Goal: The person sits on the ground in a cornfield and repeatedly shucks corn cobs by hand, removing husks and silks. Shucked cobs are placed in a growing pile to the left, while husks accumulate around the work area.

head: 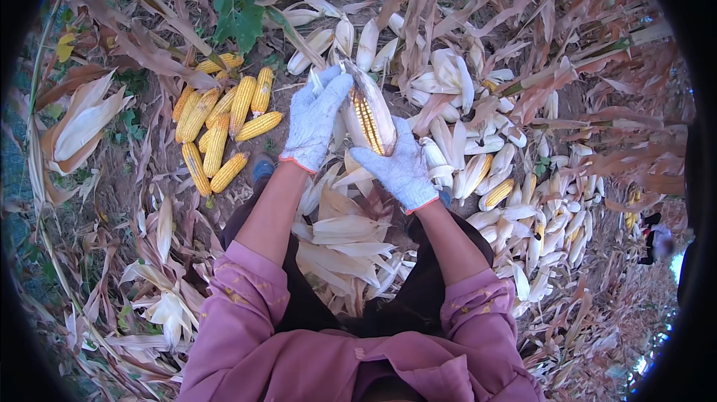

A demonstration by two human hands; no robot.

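In front of me is a partly husked ear of corn (366, 120), with a strip of yellow kernels showing between pale husk leaves. My right hand (397, 164), in a whitish work glove with an orange cuff, cradles its lower end. At the upper left side of the same ear, my left hand (316, 119), gloved alike, grips the husk (343, 122). A small pale pointed piece stands out by the left fingers; I cannot tell what it is. Loose husks (344, 234) lie on the ground between my legs.
Bare yellow ears (215, 144) are piled at the left. Many ears still in husks (526, 217) spread along the right, and more husked-over ears (367, 46) lie ahead. Dry cornstalks (594, 46) lean in from the upper right. Another person (661, 239) is far off at the right.
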